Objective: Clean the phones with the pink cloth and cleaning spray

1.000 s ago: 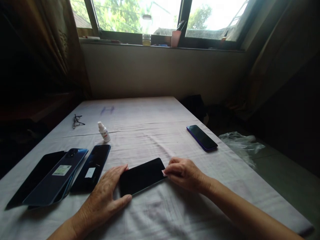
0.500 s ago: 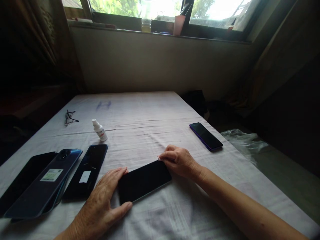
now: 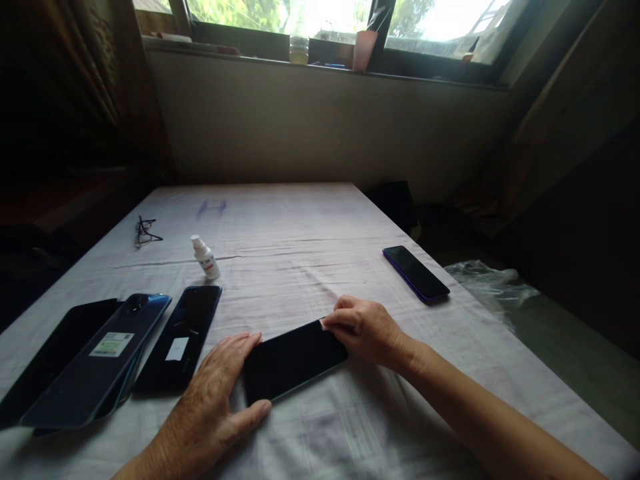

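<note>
A black phone (image 3: 295, 360) lies screen up on the white cloth in front of me. My left hand (image 3: 215, 400) rests flat against its near left end, fingers spread along the edge and thumb below it. My right hand (image 3: 365, 330) is curled at the phone's far right corner, and its fingertips pinch a small pale tab (image 3: 324, 325) there. Left of the phone lie a dark blue phone back (image 3: 177, 337) with a white sticker and a stack of blue phone backs (image 3: 97, 360).
A small white bottle (image 3: 205, 257) and a pair of glasses (image 3: 145, 230) sit further back on the table (image 3: 280, 227). Another dark phone (image 3: 416, 273) lies near the right edge. A crumpled plastic bag (image 3: 487, 283) is on the floor; jars stand on the windowsill.
My right hand has moved from the phone's right edge to its far corner, still pinching the small tab. My left hand keeps steadying the phone. The view has tipped slightly downward.
</note>
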Demonstrator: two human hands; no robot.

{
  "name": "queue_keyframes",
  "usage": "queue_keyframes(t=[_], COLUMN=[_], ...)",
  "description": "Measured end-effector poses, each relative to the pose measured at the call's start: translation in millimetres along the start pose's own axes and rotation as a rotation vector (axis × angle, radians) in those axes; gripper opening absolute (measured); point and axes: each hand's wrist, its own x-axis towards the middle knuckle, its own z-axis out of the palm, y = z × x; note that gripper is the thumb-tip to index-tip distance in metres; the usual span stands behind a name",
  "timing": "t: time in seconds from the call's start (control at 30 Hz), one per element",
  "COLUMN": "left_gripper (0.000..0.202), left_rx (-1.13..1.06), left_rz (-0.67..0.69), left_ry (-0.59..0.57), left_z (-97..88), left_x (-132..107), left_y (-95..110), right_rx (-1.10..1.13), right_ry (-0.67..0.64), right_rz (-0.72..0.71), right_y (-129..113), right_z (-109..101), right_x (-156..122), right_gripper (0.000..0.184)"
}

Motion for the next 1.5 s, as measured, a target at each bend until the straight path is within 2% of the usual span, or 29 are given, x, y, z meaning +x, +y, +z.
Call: queue_keyframes(t=[0.17,0.33,0.47,0.73,0.9,1.03,1.2,1.5], left_gripper=[0.085,0.082,0.082,0.081,0.083,0.089,0.094,0.086], left_rx=[0.024,0.015,0.015,0.022,0.014,0.026,0.028,-0.074], left_rz=[0.034,0.035,0.023,0.069,0.112,0.098,0.04,0.074], left_ry=[0.017,0.038,0.021,0.027,-0.019,0.031,0.071,-0.001], left_z=[-4.6,-3.0,-1.0,-6.4,-17.9,-12.0,0.5,-3.8], left_x=[4.0,2.6,0.6,4.1,3.4,-3.2,-10.8,-5.8], left_y=[3.8,2.7,1.7,3.2,3.7,8.6,19.9,12.5], right_rx=[-0.028,0.045,0.085,-0.104,-0.032,-0.006,-0.126,0.01], right_ry=[0.037,-0.036,-0.067,0.061,0.144,0.191,0.205,0.187], right_rz=[0.013,-0.116,-0.127,0.014,0.044,0.068,0.07,-0.093], right_y=[-1.4,-4.7,-8.2,-7.3,-11.5,-18.0,-18.0,-43.6], right_z=[4.8,-7.1,-11.7,7.1,-4.2,-9.8,3.8,18.7], right_x=[6.7,-18.5,-27.6,1.1,-16.1,-33.9,-37.7,-42.3], right_gripper=[0.02,0.018,0.019,0.017,0.014,0.015,0.016,0.02])
